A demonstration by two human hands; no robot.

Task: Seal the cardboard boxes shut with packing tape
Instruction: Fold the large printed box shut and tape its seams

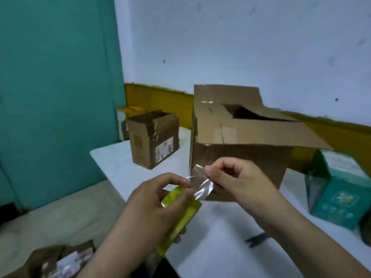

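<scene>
Pinching crinkled clear tape (201,188), our right grip (232,177) faces the left grip (152,201), curled round the yellow roll (181,214). Our bench (106,163) ends just left.

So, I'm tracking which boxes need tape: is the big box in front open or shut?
Open: a dark gap shows between the top flaps of the big box, and its rear flap stands up.

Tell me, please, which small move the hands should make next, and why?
Probably pull more tape off the tape roll. The left hand grips the tape roll, the right hand pinches the free end, and only a short strip is out, likely too short to cross the big box, whose top is open.
</scene>
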